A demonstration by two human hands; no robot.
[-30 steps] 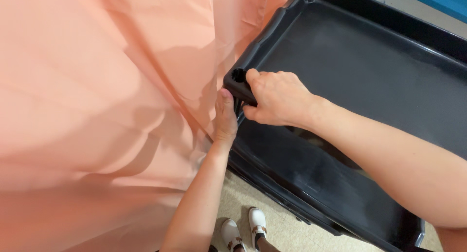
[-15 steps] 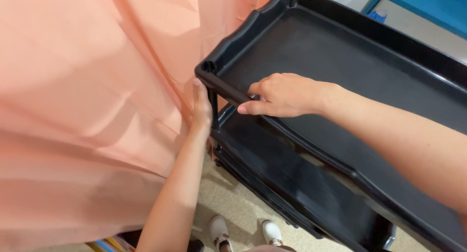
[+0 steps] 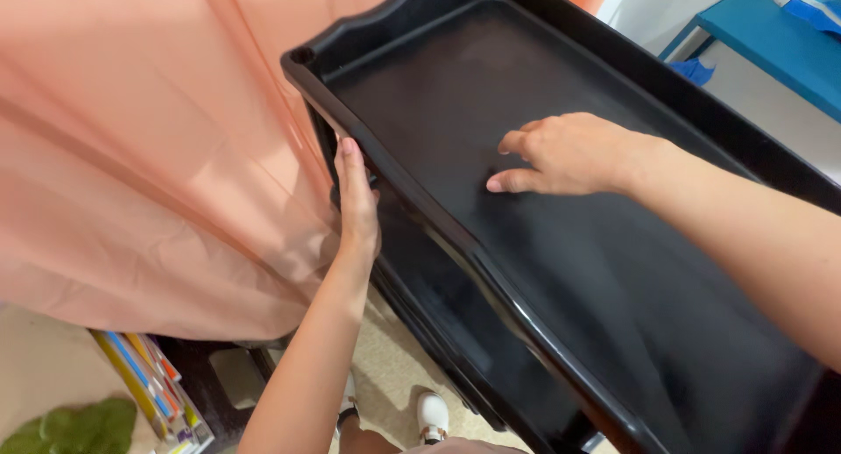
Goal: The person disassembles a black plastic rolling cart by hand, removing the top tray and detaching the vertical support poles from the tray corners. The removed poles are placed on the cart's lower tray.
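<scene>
A peach-coloured curtain (image 3: 149,156) hangs along our left side, above a pale floor where a row of colourful book spines (image 3: 153,384) and a green leaf-shaped thing (image 3: 74,428) lie at the bottom corner, and a blue table (image 3: 771,42) shows at the top right. In front of us stands a black plastic cart, its top tray (image 3: 385,16) bare and its lower shelf (image 3: 455,314) dark beneath it. Our left hand (image 3: 357,200) reaches up flat along the cart's corner post just under the tray's rim, fingers straight, touching rather than wrapped around it. Our right hand (image 3: 565,154) hovers over or rests lightly on the tray floor, fingers loosely curled and spread, with nothing in it; we cannot tell whether it presses down. We judge the cart's handling to be partway: it sits close beside the curtain, one hand steadies its frame, and neither hand has a firm grip on it.
</scene>
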